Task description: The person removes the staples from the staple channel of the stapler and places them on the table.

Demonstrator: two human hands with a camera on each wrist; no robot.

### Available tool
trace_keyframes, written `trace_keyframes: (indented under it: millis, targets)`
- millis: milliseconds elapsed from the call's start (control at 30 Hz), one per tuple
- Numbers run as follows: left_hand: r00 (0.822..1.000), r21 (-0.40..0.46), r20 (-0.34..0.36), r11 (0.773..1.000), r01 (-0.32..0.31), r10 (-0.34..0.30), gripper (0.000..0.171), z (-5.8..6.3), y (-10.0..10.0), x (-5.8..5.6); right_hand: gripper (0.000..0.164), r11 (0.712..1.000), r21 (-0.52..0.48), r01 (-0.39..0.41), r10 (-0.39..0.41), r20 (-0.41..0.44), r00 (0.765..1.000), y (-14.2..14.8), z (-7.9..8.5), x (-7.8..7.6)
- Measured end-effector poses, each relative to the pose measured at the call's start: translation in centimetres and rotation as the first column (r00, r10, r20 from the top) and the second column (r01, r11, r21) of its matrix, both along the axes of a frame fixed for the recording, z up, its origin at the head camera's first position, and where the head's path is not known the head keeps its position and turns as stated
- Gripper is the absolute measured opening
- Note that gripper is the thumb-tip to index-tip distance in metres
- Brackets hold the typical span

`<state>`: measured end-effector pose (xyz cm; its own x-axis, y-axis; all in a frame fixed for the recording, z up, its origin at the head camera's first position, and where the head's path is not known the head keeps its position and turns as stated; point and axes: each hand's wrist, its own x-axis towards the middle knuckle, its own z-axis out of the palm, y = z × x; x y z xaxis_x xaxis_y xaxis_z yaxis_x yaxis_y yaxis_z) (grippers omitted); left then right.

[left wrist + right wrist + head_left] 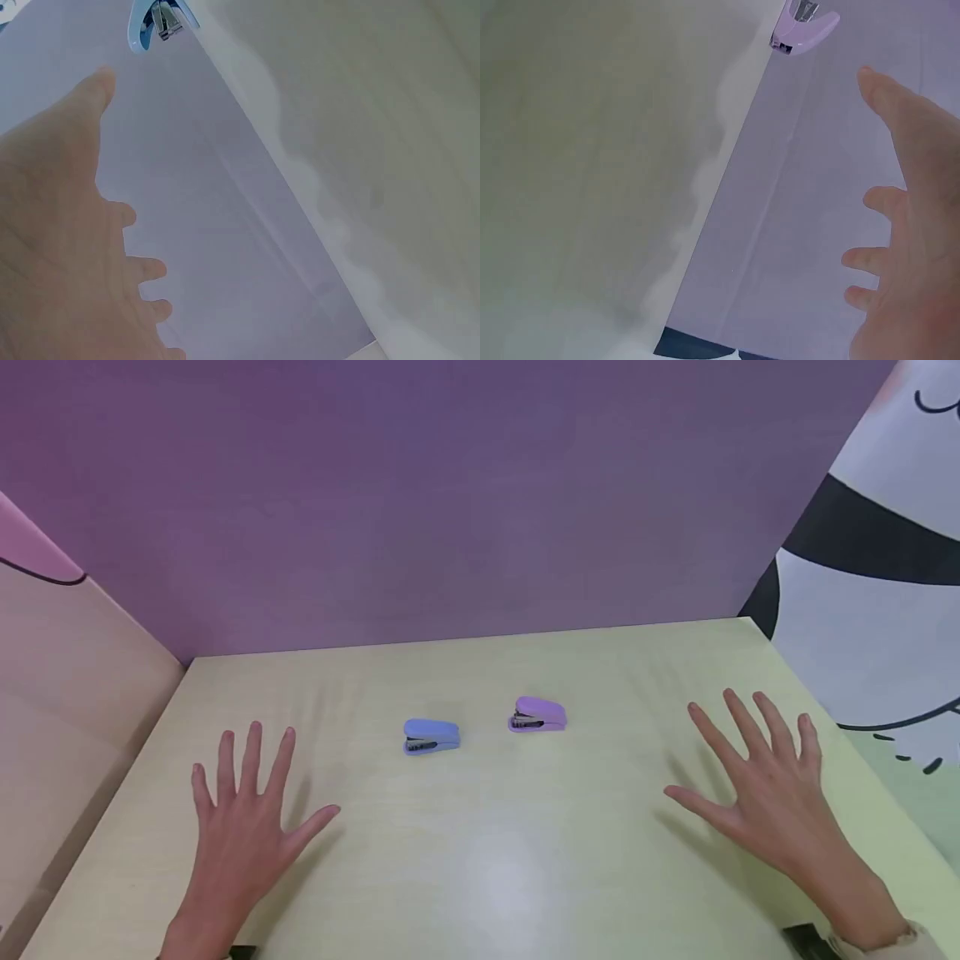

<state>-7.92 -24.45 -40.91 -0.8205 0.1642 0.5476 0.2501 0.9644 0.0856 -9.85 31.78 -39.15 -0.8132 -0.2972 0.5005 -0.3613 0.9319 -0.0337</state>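
Note:
Two small staplers stand near the middle of the table. The blue stapler (431, 737) is left of centre, and the purple stapler (538, 715) sits to its right and slightly farther back. My left hand (243, 835), fingers spread, hovers over the left side of the table, nearest the blue stapler but apart from it. On the right side my right hand (776, 802) is spread the same way, away from the purple stapler. Nothing is held by either hand. The left wrist view catches part of the blue stapler (156, 22) at its top edge; the right wrist view shows part of the purple stapler (804, 30).
The pale wooden table (480, 827) reaches back to a purple wall (465, 510). A light panel (67, 710) borders the left side. Along the right runs a panel with a cartoon print (870, 635).

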Motion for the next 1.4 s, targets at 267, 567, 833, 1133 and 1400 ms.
trace_keyframes:
  millis: [267, 567, 833, 1133, 1400]
  targets:
    - [0.999, -0.026, -0.001, 0.999, 0.039, -0.039, 0.098, 0.2, 0.7, -0.3, 0.094, 0.999, 0.015, -0.039, 0.039, 0.004, 0.999, -0.5, 0.0, 0.0]
    - [0.993, 0.005, 0.096, 0.998, 0.067, -0.067, 0.097, 0.3, 1.8, -0.2, 0.09, 0.994, 0.049, -0.102, 0.104, -0.032, 0.994, -1.6, 1.1, -0.9]
    - [0.965, 0.076, 0.179, 0.981, 0.179, -0.19, 0.081, 1.4, 3.1, -0.4, 0.081, 0.987, 0.018, -0.162, 0.161, 0.033, 0.986, -3.0, 2.0, -1.1]
    - [0.93, 0.248, 0.196, 0.933, 0.259, -0.311, 0.055, 3.0, 5.5, -0.5, 0.058, 0.965, -0.055, -0.255, 0.26, 0.092, 0.961, -5.2, 3.0, -1.9]
    - [0.814, 0.487, 0.345, 0.83, 0.27, -0.467, 0.048, 4.0, 8.0, -1.4, 0.045, 0.959, -0.05, -0.28, 0.284, 0.122, 0.951, -6.9, 4.1, -3.1]
